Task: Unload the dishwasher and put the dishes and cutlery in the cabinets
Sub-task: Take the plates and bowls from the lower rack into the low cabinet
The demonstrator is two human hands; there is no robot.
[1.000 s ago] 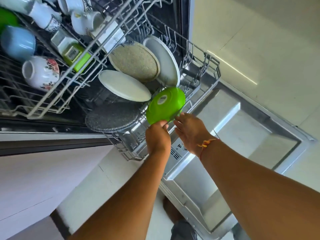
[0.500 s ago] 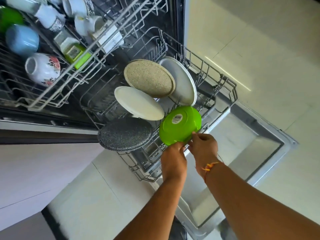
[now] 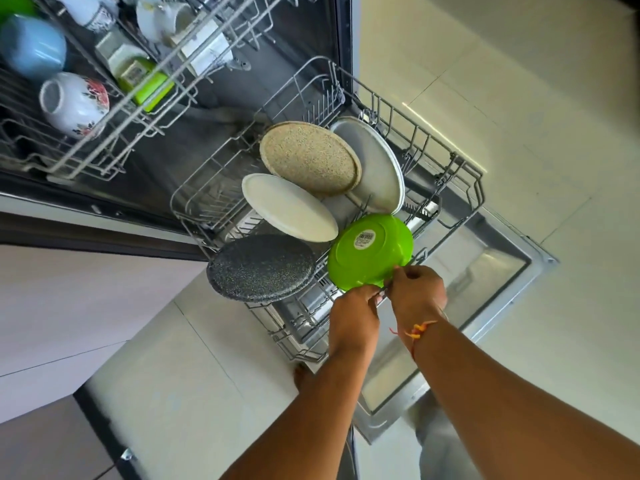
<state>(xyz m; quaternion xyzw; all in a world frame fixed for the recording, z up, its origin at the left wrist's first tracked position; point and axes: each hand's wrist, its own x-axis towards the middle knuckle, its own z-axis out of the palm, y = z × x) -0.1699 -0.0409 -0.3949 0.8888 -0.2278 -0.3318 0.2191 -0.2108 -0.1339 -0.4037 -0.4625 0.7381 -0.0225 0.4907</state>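
Observation:
A green bowl (image 3: pixel 370 252) with a white label on its base stands on edge at the near end of the lower rack (image 3: pixel 460 174). My left hand (image 3: pixel 353 315) and my right hand (image 3: pixel 417 292) both pinch its near rim. Behind it in the rack stand a white plate (image 3: pixel 287 206), a beige speckled plate (image 3: pixel 308 157), a grey plate (image 3: pixel 377 164) and a dark speckled plate (image 3: pixel 261 266). The upper rack (image 3: pixel 104 147) holds a floral mug (image 3: pixel 74 103), a blue cup (image 3: pixel 33 46), white cups (image 3: pixel 162 15) and a green container (image 3: pixel 145 79).
The open dishwasher door (image 3: pixel 485 292) lies flat under the lower rack, to the right of my hands. Pale floor tiles (image 3: pixel 519 81) spread on the right. White cabinet fronts (image 3: pixel 69 306) are on the left. My foot (image 3: pixel 303 375) shows below the rack.
The lower rack with the plates has slid further out of the dishwasher. Both hands stayed on the green bowl's rim and came back with it.

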